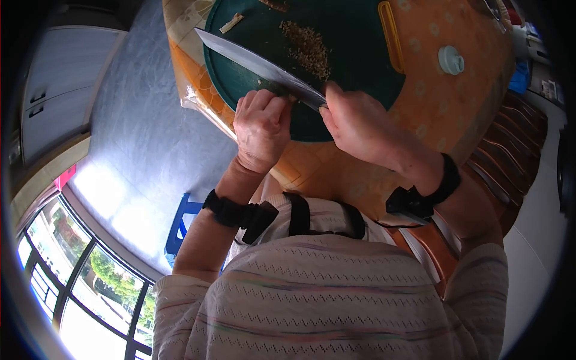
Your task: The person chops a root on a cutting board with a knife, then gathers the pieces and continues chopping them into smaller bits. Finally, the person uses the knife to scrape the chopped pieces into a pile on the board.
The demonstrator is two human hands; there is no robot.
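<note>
a: where is the knife (pixel 258 66)?

b: it lies low across the near left part of the round green cutting board (pixel 360 60), with the tip pointing far and left and the blade slanting down to the right hand (pixel 360 123).

a: how does that hand hold it?

b: the fingers are closed tight round the handle, which is hidden inside the fist. the back of the hand faces up, and the wrist runs back to the right and near, with a black strap (pixel 447 180) on it.

a: and the left hand (pixel 261 126)?

b: it sits just left of the right hand, nearly touching it, at the near edge of the board. the knuckles are up and the fingers are curled under, with the tips against the board right beside the blade. i cannot tell what, if anything, is under them. the forearm comes straight up from the body.

a: anything else on the board?

b: a pile of chopped brown bits (pixel 309 48) just past the blade, and one pale strip (pixel 231 23) at the far left. the board rests on an orange table (pixel 432 108), and a white cap (pixel 451 60) lies to the right of it.
</note>
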